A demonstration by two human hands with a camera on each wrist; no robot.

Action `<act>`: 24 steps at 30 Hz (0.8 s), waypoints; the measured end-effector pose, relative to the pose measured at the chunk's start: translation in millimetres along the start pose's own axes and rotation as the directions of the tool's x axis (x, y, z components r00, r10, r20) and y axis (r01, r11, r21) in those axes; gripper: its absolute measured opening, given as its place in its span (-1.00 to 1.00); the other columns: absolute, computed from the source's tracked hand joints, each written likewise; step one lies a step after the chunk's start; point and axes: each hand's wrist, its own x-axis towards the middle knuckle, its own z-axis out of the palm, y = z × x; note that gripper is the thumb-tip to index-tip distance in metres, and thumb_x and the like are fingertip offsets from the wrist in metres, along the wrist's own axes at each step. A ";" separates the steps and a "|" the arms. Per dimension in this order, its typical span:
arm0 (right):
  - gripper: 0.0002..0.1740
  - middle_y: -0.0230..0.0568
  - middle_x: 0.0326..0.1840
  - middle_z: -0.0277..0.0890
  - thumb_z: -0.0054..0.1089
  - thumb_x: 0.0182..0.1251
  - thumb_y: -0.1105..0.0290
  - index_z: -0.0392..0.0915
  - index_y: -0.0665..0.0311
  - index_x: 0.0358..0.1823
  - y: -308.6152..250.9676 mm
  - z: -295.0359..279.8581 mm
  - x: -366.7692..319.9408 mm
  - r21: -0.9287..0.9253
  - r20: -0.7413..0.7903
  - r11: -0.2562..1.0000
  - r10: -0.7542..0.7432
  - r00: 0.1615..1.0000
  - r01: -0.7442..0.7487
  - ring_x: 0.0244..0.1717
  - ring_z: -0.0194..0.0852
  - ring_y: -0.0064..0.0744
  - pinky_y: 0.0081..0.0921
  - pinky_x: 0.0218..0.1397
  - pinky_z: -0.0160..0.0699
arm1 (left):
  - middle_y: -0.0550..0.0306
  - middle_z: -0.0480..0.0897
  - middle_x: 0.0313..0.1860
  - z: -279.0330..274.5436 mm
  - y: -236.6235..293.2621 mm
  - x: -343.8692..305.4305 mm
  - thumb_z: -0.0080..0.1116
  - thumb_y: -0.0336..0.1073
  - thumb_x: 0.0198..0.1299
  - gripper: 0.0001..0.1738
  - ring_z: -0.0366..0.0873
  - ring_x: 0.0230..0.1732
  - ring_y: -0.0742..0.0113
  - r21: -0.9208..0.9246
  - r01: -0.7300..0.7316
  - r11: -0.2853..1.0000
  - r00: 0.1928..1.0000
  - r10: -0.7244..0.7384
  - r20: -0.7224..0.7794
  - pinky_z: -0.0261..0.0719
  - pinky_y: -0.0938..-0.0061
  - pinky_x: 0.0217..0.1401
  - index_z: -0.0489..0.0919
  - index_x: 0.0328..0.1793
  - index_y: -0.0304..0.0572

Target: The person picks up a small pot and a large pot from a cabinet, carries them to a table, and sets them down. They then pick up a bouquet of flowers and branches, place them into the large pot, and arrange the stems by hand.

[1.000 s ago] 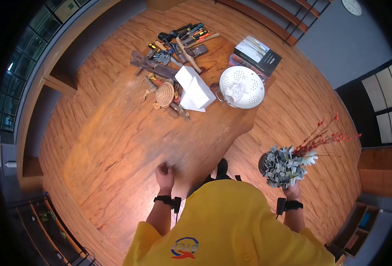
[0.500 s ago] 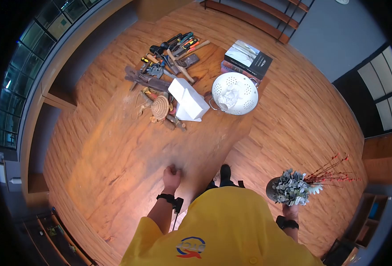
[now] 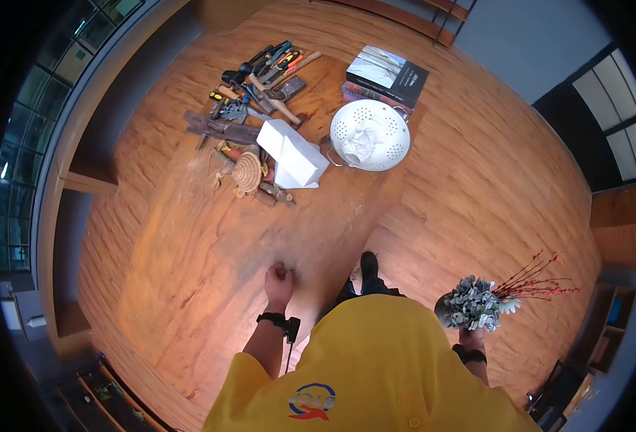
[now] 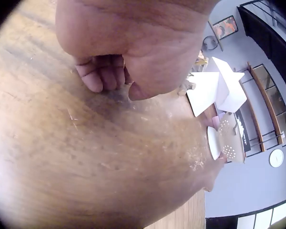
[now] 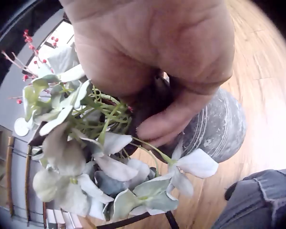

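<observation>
My right hand (image 5: 152, 47) grips a grey ridged vase (image 5: 214, 129) round its neck, its fingers curled under the flowers. Pale grey-green artificial leaves (image 5: 71, 186) and thin stems with red berries (image 3: 537, 277) stick out of the vase. In the head view the vase is tilted, off the table's right side, above the floor. My left hand (image 3: 279, 284) rests on the near part of the wooden table (image 3: 188, 288). In the left wrist view its fingers (image 4: 102, 76) are loosely curled, with nothing in them.
On the table's far part are a white colander (image 3: 390, 147) with crumpled white material inside, stacked books (image 3: 386, 75), folded white card (image 3: 296, 155), a woven cone (image 3: 247, 173) among sticks, and a pile of hand tools (image 3: 267, 79). Low shelves (image 3: 606, 331) stand at the right.
My right hand has moved the vase slightly down and to the right in the head view. My left hand stays on the table. The camera has turned, so the background shifts left.
</observation>
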 end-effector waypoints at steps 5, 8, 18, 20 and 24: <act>-0.66 -0.33 0.06 0.60 0.11 0.45 0.15 0.53 0.17 0.09 21.8 -24.0 -2.2 0.110 -0.153 0.994 0.030 0.988 -0.013 0.05 0.57 -0.34 -0.39 0.13 0.63 | 0.05 0.67 -0.25 4.5 8.3 7.5 0.29 -0.21 0.09 -0.61 0.64 -0.19 0.16 0.070 0.085 0.994 0.993 -0.090 0.075 0.61 0.31 -0.04 0.54 0.01 -0.23; -0.69 -0.32 0.06 0.60 0.05 0.47 0.19 0.52 0.16 0.11 36.7 -45.8 -2.6 0.169 -0.281 0.985 0.086 0.956 -0.039 0.05 0.57 -0.34 -0.37 0.15 0.62 | 0.03 0.68 -0.24 19.4 -4.7 15.8 0.28 -0.20 0.11 -0.61 0.66 -0.20 0.16 0.019 0.089 0.996 0.980 -0.091 0.177 0.61 0.31 -0.05 0.54 0.01 -0.24; -0.52 -0.26 0.22 0.48 0.18 0.27 0.26 0.45 0.10 0.23 51.5 -54.2 -15.1 -0.934 0.252 -0.324 -0.298 0.921 0.150 0.25 0.39 -0.23 -0.28 0.37 0.37 | -0.16 0.69 -0.15 95.4 60.7 41.3 0.21 -0.15 0.24 -0.65 0.66 -0.04 0.10 -0.181 -0.284 0.941 0.730 0.335 0.596 0.59 0.24 0.06 0.62 -0.01 -0.29; -0.61 -0.35 0.23 0.50 0.06 0.36 0.19 0.50 -0.01 0.19 132.5 -124.6 46.1 -0.531 -0.076 0.756 -0.494 0.866 0.384 0.22 0.44 -0.26 -0.25 0.31 0.45 | 0.05 0.67 -0.22 130.8 29.7 91.3 0.12 -0.38 0.23 -0.72 0.64 -0.24 0.29 -0.108 -0.431 0.896 0.496 0.335 0.801 0.63 0.39 -0.11 0.58 0.03 -0.35; -0.46 -0.35 0.03 0.60 0.44 0.13 0.28 0.48 0.07 0.16 82.0 -61.9 20.1 0.316 -0.519 0.919 -0.039 0.854 0.234 -0.07 0.63 -0.36 -0.29 -0.08 0.69 | -0.21 0.70 -0.14 172.1 96.3 105.3 -0.05 0.03 0.33 -0.53 0.65 -0.08 -0.06 0.202 -0.877 0.437 0.284 0.132 0.950 0.55 0.15 0.08 0.67 -0.08 -0.21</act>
